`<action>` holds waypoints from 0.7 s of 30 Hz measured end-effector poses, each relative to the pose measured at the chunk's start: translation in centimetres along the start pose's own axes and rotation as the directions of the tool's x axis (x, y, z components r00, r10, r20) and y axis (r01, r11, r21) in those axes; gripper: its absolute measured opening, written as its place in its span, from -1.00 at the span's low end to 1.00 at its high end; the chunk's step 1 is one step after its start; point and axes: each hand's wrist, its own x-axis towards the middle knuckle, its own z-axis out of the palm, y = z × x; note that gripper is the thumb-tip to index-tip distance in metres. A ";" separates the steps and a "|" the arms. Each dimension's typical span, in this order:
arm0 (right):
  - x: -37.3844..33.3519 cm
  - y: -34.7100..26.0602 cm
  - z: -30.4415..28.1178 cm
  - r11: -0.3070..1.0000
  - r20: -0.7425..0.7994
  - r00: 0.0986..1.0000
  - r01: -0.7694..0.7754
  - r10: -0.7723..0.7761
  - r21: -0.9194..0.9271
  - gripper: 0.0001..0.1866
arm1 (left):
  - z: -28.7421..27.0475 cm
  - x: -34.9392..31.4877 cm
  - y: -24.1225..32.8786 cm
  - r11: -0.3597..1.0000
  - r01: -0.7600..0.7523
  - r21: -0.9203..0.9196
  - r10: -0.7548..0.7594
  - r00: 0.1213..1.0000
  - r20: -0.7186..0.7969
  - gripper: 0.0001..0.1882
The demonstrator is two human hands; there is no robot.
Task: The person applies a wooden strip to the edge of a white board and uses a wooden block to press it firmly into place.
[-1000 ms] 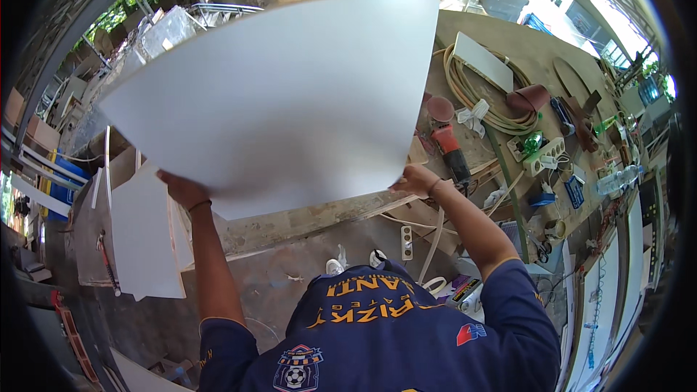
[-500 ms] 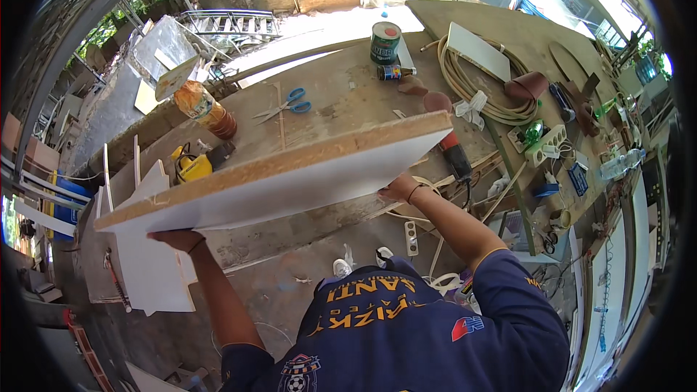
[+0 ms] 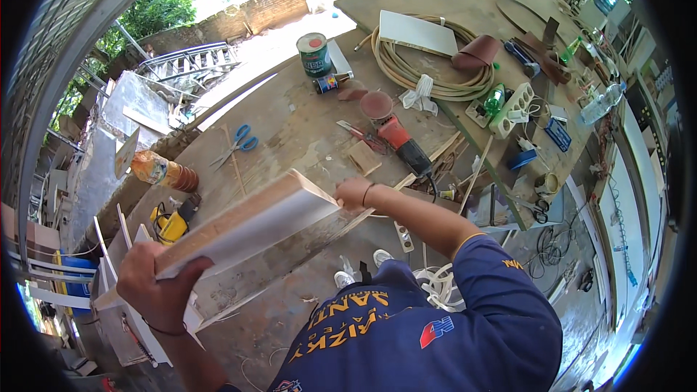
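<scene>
A thick board (image 3: 270,234) with a white face and a raw brown edge is held aslant over the front of the workbench (image 3: 290,127). My left hand (image 3: 161,284) grips its near left part, thumb on the white face and fingers over the brown edge. At the board's right end, my right hand (image 3: 353,194) is closed with its fingers curled against the corner; the fingertips are partly hidden. Just beyond that hand lie a small wooden block (image 3: 364,157) and a red-and-black sander (image 3: 401,144) with a round disc.
Blue-handled scissors (image 3: 243,139), a yellow power tool (image 3: 173,225) and an orange-brown bottle (image 3: 165,172) are on the left of the bench. Farther back are a green can (image 3: 314,56), a coiled hose (image 3: 406,72) and a white panel piece (image 3: 417,33). A power strip (image 3: 511,110) lies at right.
The board has come lower and nearer, its edge turned more upward. My left hand has shifted from under it to grip over its edge. The view has swung, revealing the sander and block.
</scene>
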 end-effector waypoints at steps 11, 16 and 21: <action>5.0 10.7 -4.4 0.775 -0.353 0.704 -0.623 0.616 0.110 -0.75 | 0.2 0.3 -0.1 0.998 -0.033 0.049 0.030 0.998 0.056 -0.25; 5.7 9.8 -5.1 0.798 -0.377 0.750 -0.601 0.543 -0.047 -0.74 | 0.6 0.8 -0.5 0.998 -0.026 0.050 0.023 0.998 0.064 -0.26; 3.9 6.5 -7.1 0.937 -0.605 0.769 -0.333 0.206 -0.105 -0.80 | 1.1 1.4 -0.9 0.999 0.023 0.031 -0.025 0.996 0.080 -0.26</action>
